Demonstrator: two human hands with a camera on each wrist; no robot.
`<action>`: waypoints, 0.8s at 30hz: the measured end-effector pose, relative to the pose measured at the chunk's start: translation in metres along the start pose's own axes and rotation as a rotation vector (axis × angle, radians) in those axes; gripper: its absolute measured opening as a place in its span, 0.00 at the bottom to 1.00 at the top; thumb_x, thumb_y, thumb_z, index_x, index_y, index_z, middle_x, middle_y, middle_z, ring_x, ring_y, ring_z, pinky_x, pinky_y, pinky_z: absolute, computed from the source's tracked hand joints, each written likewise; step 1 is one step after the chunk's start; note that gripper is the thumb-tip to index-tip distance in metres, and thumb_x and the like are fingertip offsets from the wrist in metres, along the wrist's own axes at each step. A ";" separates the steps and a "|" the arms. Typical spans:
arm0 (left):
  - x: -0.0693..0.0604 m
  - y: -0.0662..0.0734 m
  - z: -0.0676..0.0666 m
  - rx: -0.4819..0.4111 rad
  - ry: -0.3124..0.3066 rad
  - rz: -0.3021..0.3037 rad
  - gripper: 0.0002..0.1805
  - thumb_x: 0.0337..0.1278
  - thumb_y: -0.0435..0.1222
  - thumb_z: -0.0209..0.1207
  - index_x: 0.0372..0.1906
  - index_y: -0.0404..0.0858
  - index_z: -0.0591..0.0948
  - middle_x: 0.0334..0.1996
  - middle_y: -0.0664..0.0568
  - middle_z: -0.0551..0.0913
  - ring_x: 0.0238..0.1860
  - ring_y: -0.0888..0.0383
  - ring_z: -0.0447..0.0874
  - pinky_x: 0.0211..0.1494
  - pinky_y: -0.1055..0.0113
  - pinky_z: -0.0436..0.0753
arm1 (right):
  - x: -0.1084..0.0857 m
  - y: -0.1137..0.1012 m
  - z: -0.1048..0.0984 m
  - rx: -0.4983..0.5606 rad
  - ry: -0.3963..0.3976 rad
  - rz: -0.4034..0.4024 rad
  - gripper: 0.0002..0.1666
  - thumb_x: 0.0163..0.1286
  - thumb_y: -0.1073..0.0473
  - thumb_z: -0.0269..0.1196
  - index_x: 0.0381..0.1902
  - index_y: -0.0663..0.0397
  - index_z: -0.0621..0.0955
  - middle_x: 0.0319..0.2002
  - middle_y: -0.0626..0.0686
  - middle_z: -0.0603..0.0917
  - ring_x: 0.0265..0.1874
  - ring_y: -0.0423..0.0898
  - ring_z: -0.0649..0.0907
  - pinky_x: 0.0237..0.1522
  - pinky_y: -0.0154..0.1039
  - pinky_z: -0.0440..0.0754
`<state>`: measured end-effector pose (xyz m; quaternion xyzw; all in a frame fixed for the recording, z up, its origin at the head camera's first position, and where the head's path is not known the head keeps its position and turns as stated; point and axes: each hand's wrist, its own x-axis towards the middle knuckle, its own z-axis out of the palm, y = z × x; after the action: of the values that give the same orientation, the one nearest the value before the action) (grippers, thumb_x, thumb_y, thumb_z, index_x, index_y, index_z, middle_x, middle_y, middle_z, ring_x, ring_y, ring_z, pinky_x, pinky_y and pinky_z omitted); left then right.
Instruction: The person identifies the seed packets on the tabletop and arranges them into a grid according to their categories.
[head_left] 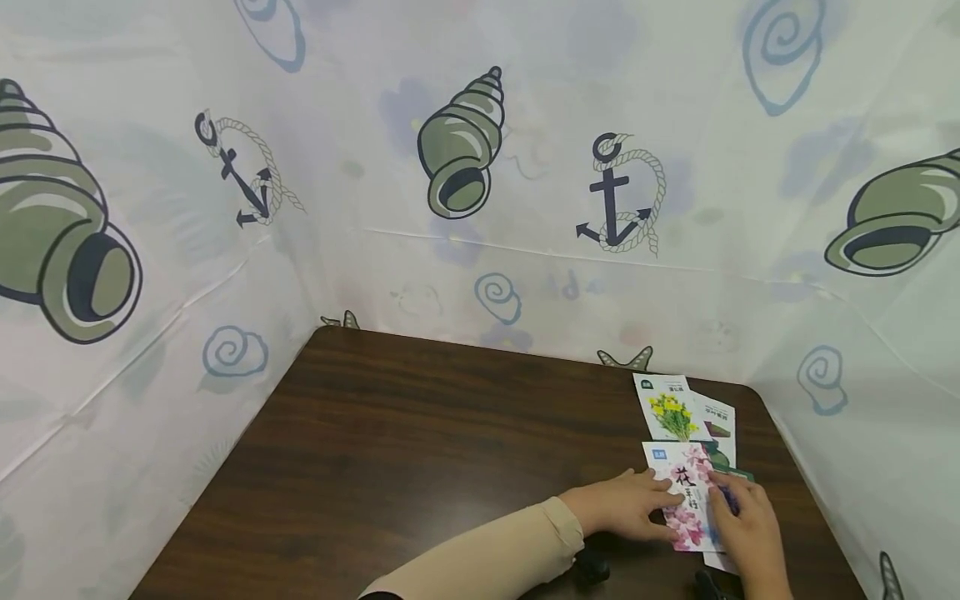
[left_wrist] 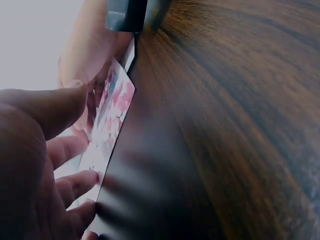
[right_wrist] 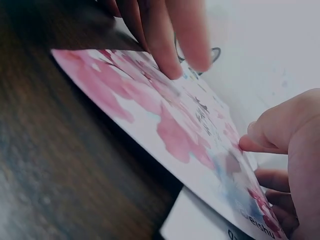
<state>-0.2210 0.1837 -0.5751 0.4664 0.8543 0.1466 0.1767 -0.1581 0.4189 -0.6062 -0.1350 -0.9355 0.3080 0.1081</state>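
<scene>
A white card printed with pink blossoms point(head_left: 687, 527) lies over other cards at the right side of the table. My left hand point(head_left: 630, 505) reaches across from the left, its spread fingertips touching the card's face and left side. At the opposite edge, the fingertips of my right hand point(head_left: 752, 527) touch the card, fingers loosely bent. In the right wrist view, the blossom card point(right_wrist: 185, 135) slants over a white piece point(right_wrist: 200, 217) beneath it. The left wrist view shows the same card point(left_wrist: 116, 107) between both hands. Farther back lies a card with yellow flowers point(head_left: 667, 410).
Another white card point(head_left: 724, 417) lies partly under the yellow-flower one. Dark objects point(head_left: 592, 568) sit near both wrists. The brown wooden table point(head_left: 420, 433) stretches left, bounded by a patterned cloth point(head_left: 547, 275) at the back and sides.
</scene>
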 end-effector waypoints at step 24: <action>-0.036 0.007 -0.008 0.250 0.196 -0.203 0.27 0.72 0.68 0.59 0.66 0.61 0.85 0.60 0.57 0.76 0.68 0.60 0.69 0.74 0.65 0.69 | 0.002 0.001 0.000 -0.015 0.028 -0.011 0.21 0.83 0.57 0.61 0.65 0.62 0.85 0.70 0.73 0.75 0.71 0.73 0.73 0.71 0.74 0.68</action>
<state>-0.2011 0.1558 -0.5590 0.3794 0.9217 0.0654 0.0471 -0.1597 0.4201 -0.6068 -0.1348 -0.9370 0.2983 0.1220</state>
